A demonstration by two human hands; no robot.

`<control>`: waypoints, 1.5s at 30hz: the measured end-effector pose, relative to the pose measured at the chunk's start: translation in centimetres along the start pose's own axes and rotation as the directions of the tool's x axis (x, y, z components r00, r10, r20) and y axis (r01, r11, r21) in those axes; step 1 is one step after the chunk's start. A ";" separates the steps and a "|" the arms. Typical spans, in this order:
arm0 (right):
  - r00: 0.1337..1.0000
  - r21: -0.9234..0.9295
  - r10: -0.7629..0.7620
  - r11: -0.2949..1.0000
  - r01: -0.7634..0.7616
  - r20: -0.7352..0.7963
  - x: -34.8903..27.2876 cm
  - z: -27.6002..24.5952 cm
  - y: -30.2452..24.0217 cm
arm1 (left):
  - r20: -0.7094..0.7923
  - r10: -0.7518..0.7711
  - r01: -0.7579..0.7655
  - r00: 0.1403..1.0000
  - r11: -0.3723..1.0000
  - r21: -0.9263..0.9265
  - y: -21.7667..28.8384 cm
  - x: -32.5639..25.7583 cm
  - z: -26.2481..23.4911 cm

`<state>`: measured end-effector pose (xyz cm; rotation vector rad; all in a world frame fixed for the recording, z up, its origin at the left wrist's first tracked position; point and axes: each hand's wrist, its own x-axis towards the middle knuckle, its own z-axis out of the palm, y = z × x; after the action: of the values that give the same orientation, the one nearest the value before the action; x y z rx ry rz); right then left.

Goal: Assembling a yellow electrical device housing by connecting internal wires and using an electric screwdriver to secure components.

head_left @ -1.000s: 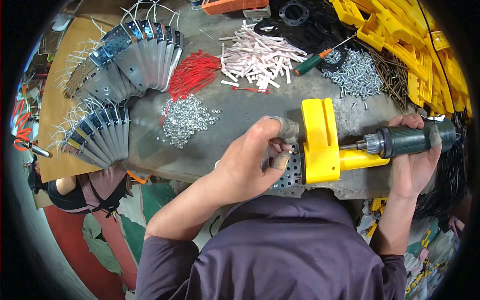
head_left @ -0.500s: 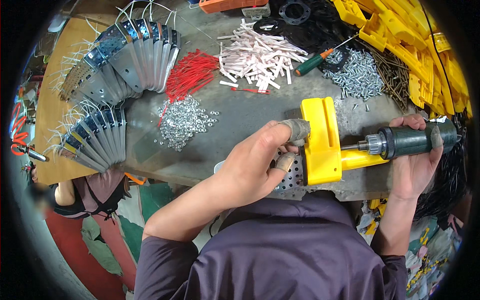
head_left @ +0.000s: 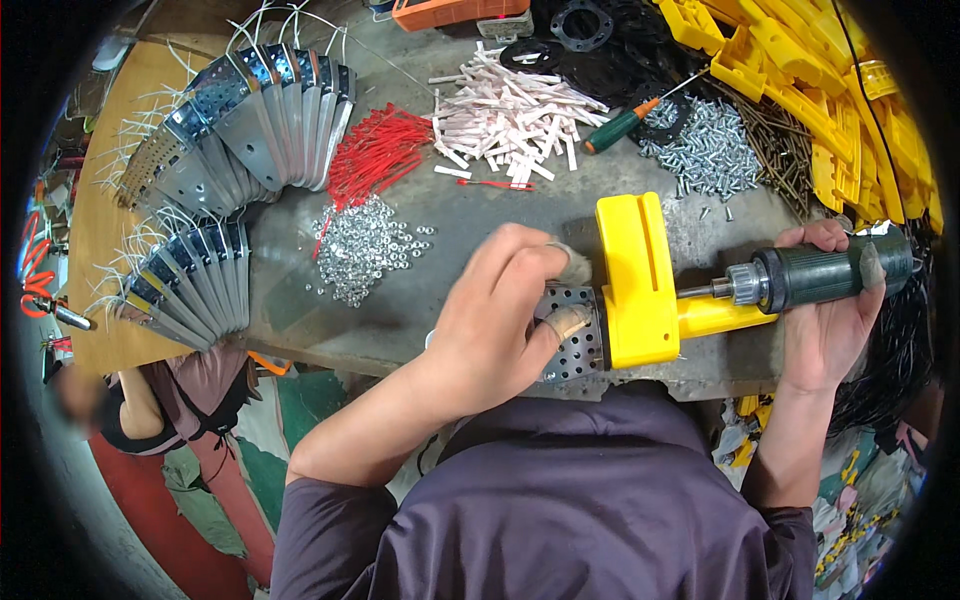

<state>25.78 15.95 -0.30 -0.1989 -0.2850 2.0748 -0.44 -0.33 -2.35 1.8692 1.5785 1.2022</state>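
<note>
My right hand is wrapped round a dark green power screwdriver. Its bit points left into the side of a yellow plastic housing, which has a yellow handle-like arm running right beneath the bit. Against the housing's left side is a perforated metal piece, partly covered by my left hand. Tape wraps the left thumb and forefinger; the thumb lies on the metal with the fingers curled around its far side. Whether the bit touches a screw is hidden inside the housing.
Beyond my hands lie clear nuts, red strips, white sleeves, silver screws and a green-handled screwdriver. Yellow parts pile up at far right. Fanned metal blades stand left; another person is at lower left.
My left forefinger has drawn back left from the yellow housing, baring more of the perforated metal. My right hand keeps the power screwdriver at the housing, nearly unmoved.
</note>
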 end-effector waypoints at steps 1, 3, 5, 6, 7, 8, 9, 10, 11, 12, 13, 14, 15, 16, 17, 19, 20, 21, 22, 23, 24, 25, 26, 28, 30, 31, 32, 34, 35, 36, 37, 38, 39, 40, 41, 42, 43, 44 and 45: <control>1.000 -0.002 -0.002 1.000 0.002 -0.001 0.0 0.0 0.0 | 0.004 0.032 -0.032 0.999 0.976 0.216 0.0 0.2 -0.2; 1.000 -0.022 -0.009 1.000 0.009 -0.009 0.0 0.2 0.2 | 0.022 0.027 -0.031 0.999 0.973 0.227 0.6 0.4 -0.2; 1.000 -0.015 -0.007 1.000 0.007 -0.008 0.1 0.2 0.2 | 0.038 0.020 -0.028 0.999 0.970 0.240 0.7 0.5 0.0; 1.000 -0.008 -0.004 1.000 0.004 -0.005 0.2 0.2 0.2 | 0.026 0.040 -0.045 0.999 0.972 0.230 0.5 0.5 0.2; 1.000 -0.009 -0.001 1.000 0.001 -0.006 0.3 0.2 0.2 | 0.014 0.061 -0.062 0.998 0.973 0.221 0.3 0.5 0.2; 1.000 -0.012 0.000 1.000 0.000 0.000 0.5 0.2 0.3 | 0.013 0.058 -0.060 0.998 0.974 0.220 0.3 0.6 0.2; 1.000 -0.015 0.001 1.000 -0.001 0.003 0.6 0.1 0.3 | 0.012 0.072 -0.073 0.997 0.973 0.218 0.3 0.7 0.2; 1.000 -0.016 0.003 1.000 -0.003 -0.001 0.7 0.0 0.3 | 0.011 0.085 -0.086 0.996 0.973 0.216 0.4 0.8 0.2; 1.000 -0.009 0.000 1.000 0.000 0.008 0.7 -0.1 0.4 | 0.011 0.082 -0.083 0.997 0.973 0.215 0.5 0.8 0.2; 1.000 0.001 -0.002 1.000 0.002 0.023 0.9 -0.1 0.5 | 0.001 0.080 -0.079 0.997 0.977 0.199 0.7 0.8 0.2; 1.000 0.005 0.003 1.000 -0.003 0.028 0.9 0.0 0.5 | -0.009 0.079 -0.076 0.997 0.980 0.185 0.8 0.9 0.2; 0.999 -0.021 -0.013 1.000 0.014 0.031 0.8 0.1 0.3 | -0.012 0.078 -0.074 0.997 0.978 0.193 0.9 1.0 0.3; 0.999 -0.038 -0.022 0.999 0.023 0.035 1.0 0.1 0.6 | -0.018 0.079 -0.075 0.997 0.980 0.186 0.7 0.9 0.3; 1.000 -0.063 -0.016 0.998 0.017 0.015 1.1 0.0 0.5 | -0.024 0.081 -0.075 0.996 0.981 0.180 0.5 0.8 0.3; 1.000 -0.088 -0.010 0.996 0.010 -0.004 1.1 -0.1 0.2 | -0.047 0.106 -0.098 0.993 0.983 0.154 0.2 0.8 0.5; 0.999 -0.085 -0.035 0.996 0.034 -0.018 0.9 -0.2 0.0 | -0.038 0.109 -0.101 0.993 0.979 0.176 0.7 1.0 0.5; 0.999 -0.077 -0.041 0.996 0.041 0.001 1.0 -0.6 -0.1 | -0.040 0.107 -0.098 0.993 0.977 0.188 0.9 0.9 0.5; 0.998 -0.075 -0.053 0.996 0.054 0.019 1.1 -0.9 -0.1 | -0.037 0.092 -0.083 0.995 0.979 0.184 0.8 0.9 0.7; 0.999 -0.064 -0.045 0.997 0.046 0.019 1.0 -1.1 0.0 | -0.032 0.077 -0.070 0.996 0.981 0.179 0.8 0.9 0.8; 0.999 -0.062 -0.046 0.997 0.048 0.024 1.1 -1.2 0.2 | -0.033 0.081 -0.074 0.996 0.980 0.183 0.8 0.9 0.8; 0.998 -0.075 -0.065 0.995 0.066 0.012 1.1 -1.3 0.2 | -0.044 0.081 -0.071 0.996 0.980 0.188 0.9 0.9 0.9; 0.996 -0.090 -0.086 0.992 0.086 0.000 1.1 -1.2 0.2 | -0.055 0.081 -0.069 0.995 0.979 0.191 1.0 0.9 1.0; 0.997 -0.092 -0.070 0.993 0.073 0.027 1.1 -0.9 0.2 | -0.037 0.088 -0.078 0.995 0.974 0.214 1.1 1.0 0.8; 0.999 -0.124 -0.054 0.991 0.054 -0.001 1.3 0.4 0.4 | -0.025 0.065 -0.058 0.998 0.975 0.214 0.9 0.9 0.7; 0.998 -0.177 -0.065 0.982 0.060 -0.024 0.9 0.9 0.0 | 0.026 0.045 -0.051 0.999 0.965 0.258 0.8 0.6 0.4; 0.997 -0.185 -0.076 0.980 0.070 -0.026 0.6 0.8 -0.6 | 0.028 0.054 -0.059 0.998 0.967 0.248 0.8 0.5 0.4; 0.994 -0.146 -0.105 0.984 0.106 0.018 0.2 0.6 -1.5 | 0.011 0.025 -0.026 1.000 0.986 0.167 0.8 0.5 0.3; 0.991 -0.091 -0.121 0.988 0.126 0.063 -0.7 0.1 -2.5 | 0.033 -0.047 0.042 0.998 0.991 0.128 1.1 0.1 -0.2; 0.990 -0.097 -0.124 0.987 0.130 0.063 -1.3 0.1 -2.4 | 0.032 -0.043 0.039 0.999 0.992 0.122 1.6 -0.1 0.2; 0.992 -0.150 -0.110 0.982 0.118 0.065 -2.0 0.3 -1.9 | 0.038 -0.036 0.031 0.999 0.992 0.121 2.2 -0.4 0.4; 0.993 -0.202 -0.094 0.974 0.105 0.067 -2.5 0.4 -1.3 | 0.043 -0.030 0.024 0.999 0.992 0.120 2.5 -0.5 0.7; 0.995 -0.175 -0.077 0.981 0.088 0.067 -2.6 0.4 -0.8 | 0.062 0.012 -0.025 0.998 0.979 0.200 2.3 -0.4 1.1; 0.995 -0.175 -0.079 0.980 0.090 0.067 -2.7 0.4 -0.5 | 0.063 0.014 -0.026 0.998 0.980 0.199 2.1 -0.3 1.3; 0.994 -0.170 -0.092 0.980 0.101 0.058 -2.8 0.4 -0.3 | 0.063 0.035 -0.048 0.997 0.976 0.211 2.0 -0.3 1.4; 0.993 -0.165 -0.103 0.980 0.110 0.050 -2.9 0.4 -0.2 | 0.063 0.056 -0.069 0.996 0.972 0.225 2.0 -0.3 1.5; 0.993 -0.160 -0.115 0.980 0.117 0.025 -2.9 0.2 0.1 | 0.060 0.051 -0.064 0.997 0.970 0.235 2.2 -0.3 1.4; 0.994 -0.152 -0.106 0.982 0.109 0.030 -2.9 0.1 0.1 | 0.079 0.002 -0.021 0.997 0.972 0.235 2.4 -0.2 1.3; 0.993 -0.151 -0.115 0.982 0.114 0.001 -2.9 0.0 0.0 | 0.096 -0.048 0.024 0.994 0.972 0.236 2.6 -0.2 1.3; 0.993 -0.144 -0.120 0.983 0.115 -0.023 -2.9 0.1 0.1 | 0.086 -0.054 0.031 0.995 0.966 0.256 2.7 -0.2 1.3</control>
<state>27.12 13.43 -0.20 -0.2943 -0.4165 1.9338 2.23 -1.02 -1.06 2.0033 1.7808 0.9154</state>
